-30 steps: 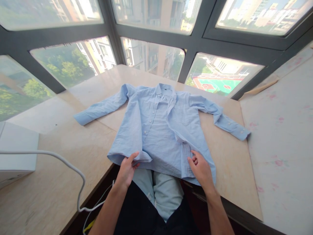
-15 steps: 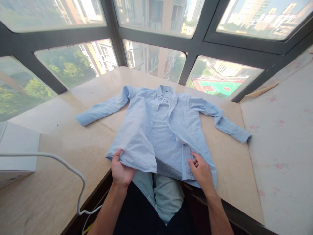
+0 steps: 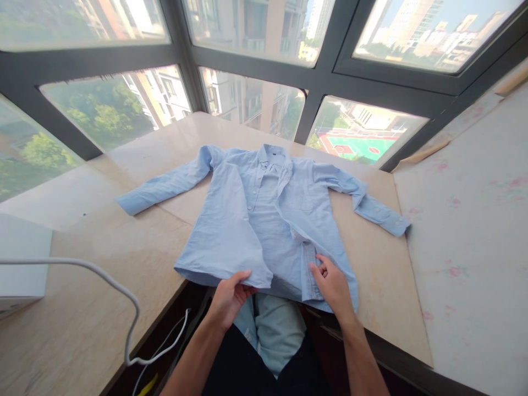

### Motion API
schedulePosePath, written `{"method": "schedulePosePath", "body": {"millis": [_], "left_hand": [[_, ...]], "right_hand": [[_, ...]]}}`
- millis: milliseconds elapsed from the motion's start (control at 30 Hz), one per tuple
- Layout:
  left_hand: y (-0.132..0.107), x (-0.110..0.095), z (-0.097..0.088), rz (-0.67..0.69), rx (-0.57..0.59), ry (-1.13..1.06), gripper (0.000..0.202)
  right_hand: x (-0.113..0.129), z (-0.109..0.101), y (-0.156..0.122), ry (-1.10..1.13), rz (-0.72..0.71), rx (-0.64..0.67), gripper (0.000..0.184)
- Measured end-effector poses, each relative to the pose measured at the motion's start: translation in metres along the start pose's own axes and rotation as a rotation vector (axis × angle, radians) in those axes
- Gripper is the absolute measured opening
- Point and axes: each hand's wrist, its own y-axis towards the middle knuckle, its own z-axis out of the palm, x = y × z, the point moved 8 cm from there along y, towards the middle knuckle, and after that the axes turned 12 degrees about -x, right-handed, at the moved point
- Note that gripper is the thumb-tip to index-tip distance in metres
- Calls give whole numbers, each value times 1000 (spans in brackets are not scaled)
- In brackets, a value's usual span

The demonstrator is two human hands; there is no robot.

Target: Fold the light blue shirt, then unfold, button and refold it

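Note:
A light blue button-up shirt (image 3: 231,220) lies spread with its front unbuttoned, collar at the far side and both sleeves stretched outward. My left hand (image 3: 231,297) pinches the bottom hem of the left front panel near its inner corner, thumb on top and fingers beneath. The right front panel is folded back along its lower edge, showing a strip of its inner side. On that folded strip, my right hand (image 3: 332,283) has its thumb and index finger closed on the cloth. Part of the shirt's back shows between the two panels.
The shirt rests on a beige stone windowsill (image 3: 136,247) below grey-framed windows. At the left are a white box (image 3: 25,253) and a white cable (image 3: 103,275) hanging over the sill edge. Floral wallpaper (image 3: 466,247) borders the right side. My legs are below the front edge.
My left hand has slid right along the hem, from near the outer side toward the panel's inner corner. My right hand keeps its place on the folded strip. The view has shifted slightly.

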Motion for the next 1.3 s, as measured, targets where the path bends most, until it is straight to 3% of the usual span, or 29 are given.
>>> {"method": "schedulePosePath", "body": {"millis": [133, 233, 367, 467, 567, 700, 833, 933, 1067, 1300], "left_hand": [[-9, -14, -3, -33, 122, -262, 6], [-3, -9, -28, -48, 11, -297, 6], [7, 26, -66, -127, -130, 104, 14], [3, 46, -74, -152, -43, 562, 40], [-4, 35, -50, 4, 99, 805, 51], [2, -27, 13, 402, 135, 748, 41], [32, -88, 70, 853, -44, 901, 22], [58, -108, 99, 1073, -256, 1350, 23], [79, -116, 112, 1068, -419, 1762, 35], [92, -117, 126, 1004, -319, 1906, 29]], "right_hand": [[2, 0, 2, -29, 35, 2, 49], [2, 1, 4, -60, 60, 2, 44], [1, 2, 7, -80, 84, 3, 36], [0, 3, 9, -95, 97, 12, 32], [0, 3, 11, -105, 112, -4, 30], [3, 0, 10, -100, 108, -22, 25], [7, -2, 9, -80, 78, -25, 24], [7, -3, 8, -78, 56, -27, 25], [6, -2, 9, -92, 42, -10, 27], [9, 4, 10, -33, 61, 63, 25]]}}
